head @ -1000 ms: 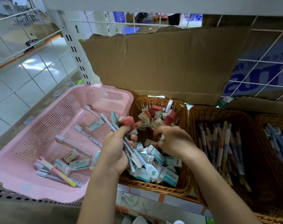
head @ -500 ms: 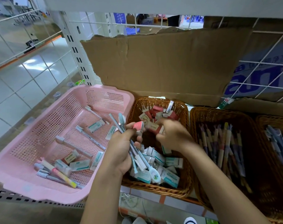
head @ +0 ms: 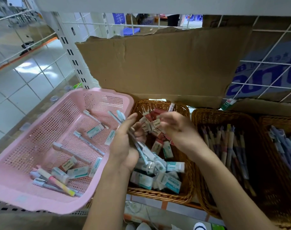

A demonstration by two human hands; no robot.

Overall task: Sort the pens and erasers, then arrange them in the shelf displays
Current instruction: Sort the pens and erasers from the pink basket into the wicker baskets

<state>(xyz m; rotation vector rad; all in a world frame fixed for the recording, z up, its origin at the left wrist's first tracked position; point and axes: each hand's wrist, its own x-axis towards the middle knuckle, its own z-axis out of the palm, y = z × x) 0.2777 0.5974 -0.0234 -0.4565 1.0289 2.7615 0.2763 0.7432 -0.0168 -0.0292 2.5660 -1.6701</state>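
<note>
Fig.: L hand grips a bunch of pens, fingers curled round them, over the edge where the pink basket meets the wicker basket. R hand hovers over the erasers heaped in the wicker basket; fingers blurred, so grip can't be told. More pens & erasers lie loose in the pink basket.

A stationery shop: slotted metal shelving holds wicker baskets of pens and erasers.
</note>
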